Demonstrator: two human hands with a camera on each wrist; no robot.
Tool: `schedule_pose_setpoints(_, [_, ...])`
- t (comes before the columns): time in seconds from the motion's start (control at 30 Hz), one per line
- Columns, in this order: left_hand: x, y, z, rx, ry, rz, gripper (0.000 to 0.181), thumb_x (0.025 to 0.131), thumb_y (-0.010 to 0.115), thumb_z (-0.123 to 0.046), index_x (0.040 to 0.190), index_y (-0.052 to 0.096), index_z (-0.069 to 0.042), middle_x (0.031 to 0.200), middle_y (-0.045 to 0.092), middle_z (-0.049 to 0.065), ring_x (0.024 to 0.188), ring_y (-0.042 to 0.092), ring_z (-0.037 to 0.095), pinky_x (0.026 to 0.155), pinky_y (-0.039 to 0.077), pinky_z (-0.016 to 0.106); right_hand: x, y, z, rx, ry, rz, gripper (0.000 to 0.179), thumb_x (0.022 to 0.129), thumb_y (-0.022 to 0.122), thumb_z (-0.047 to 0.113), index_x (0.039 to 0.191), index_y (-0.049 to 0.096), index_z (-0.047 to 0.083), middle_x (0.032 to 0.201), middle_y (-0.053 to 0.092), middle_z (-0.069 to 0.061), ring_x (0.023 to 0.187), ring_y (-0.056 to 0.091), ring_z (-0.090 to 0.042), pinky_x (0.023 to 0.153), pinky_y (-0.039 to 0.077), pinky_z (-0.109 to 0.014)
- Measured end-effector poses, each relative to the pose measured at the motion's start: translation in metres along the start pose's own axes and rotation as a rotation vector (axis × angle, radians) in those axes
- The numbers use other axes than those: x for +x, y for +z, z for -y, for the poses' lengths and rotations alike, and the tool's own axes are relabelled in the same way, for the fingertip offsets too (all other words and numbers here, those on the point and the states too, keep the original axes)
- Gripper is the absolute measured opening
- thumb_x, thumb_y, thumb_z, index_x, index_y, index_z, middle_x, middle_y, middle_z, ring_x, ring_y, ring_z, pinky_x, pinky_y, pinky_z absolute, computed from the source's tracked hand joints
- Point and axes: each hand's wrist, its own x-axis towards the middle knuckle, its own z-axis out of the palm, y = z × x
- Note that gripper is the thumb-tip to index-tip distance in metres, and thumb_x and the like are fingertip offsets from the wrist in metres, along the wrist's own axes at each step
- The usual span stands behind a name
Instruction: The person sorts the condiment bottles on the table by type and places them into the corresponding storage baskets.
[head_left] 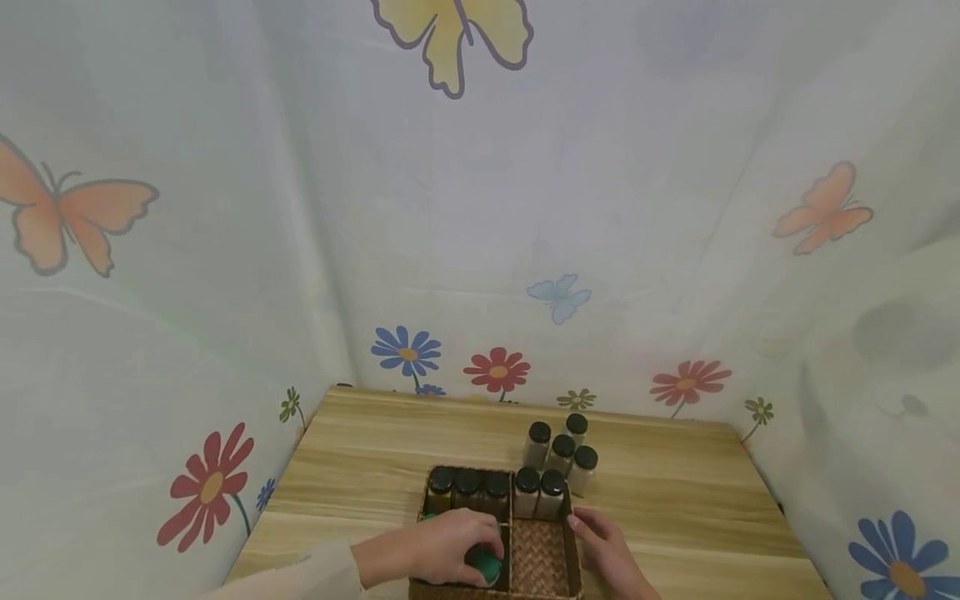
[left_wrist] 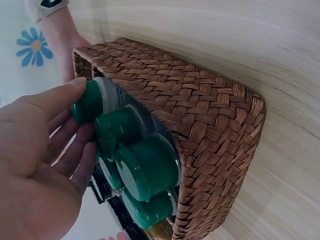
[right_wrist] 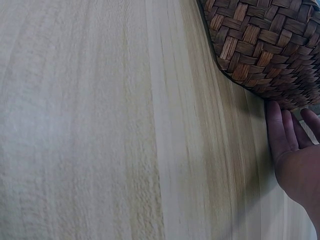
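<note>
"Checking the left hand (head_left: 453, 546) first. What does it hold?"

"Thumb and fingers pinch the cap of a green-capped jar (left_wrist: 92, 102) in the woven basket (left_wrist: 220, 115), front-left section. The right hand (head_left: 606, 554) has its fingers extended, touching the basket's right wall."

"State the likely faults."

"I judge that a grip on the cap alone may slip or loosen the lid, dropping the jar. Moved at a tilt, it may catch the neighbouring green caps (left_wrist: 150, 167) or the divider (head_left: 511, 533). Uneven pressure from the right hand could shift the basket."

"Other items and obstructions?"

"Three dark bottles (head_left: 467, 483) occupy the rear-left section; two pale bottles (head_left: 540, 492), the rear-right. Four black-capped bottles (head_left: 561, 454) stand on the wood-grain table (head_left: 675, 467) near the rear-right corner, limiting backward travel. From the head camera, I find the left hand obscures the green caps."
</note>
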Motion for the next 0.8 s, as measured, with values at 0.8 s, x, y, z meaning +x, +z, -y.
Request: schedule_pose_setpoints(0.8, [-0.0005, 0.0037, -0.0008, 0.160, 0.027, 0.016, 0.034, 0.092, 0.086, -0.028, 0.122, 0.075, -0.021, 0.115, 0.064, -0.015, 0.104, 0.059, -0.005, 0.081, 0.050, 0.010, 0.0006, 0.0005, -0.0003, 0.001, 0.003, -0.002, 0.061, 0.109, 0.061, 0.039, 0.146, 0.054, -0.009, 0.149, 0.052, -0.031, 0.135, 0.052, -0.043, 0.092, 0.055, -0.067])
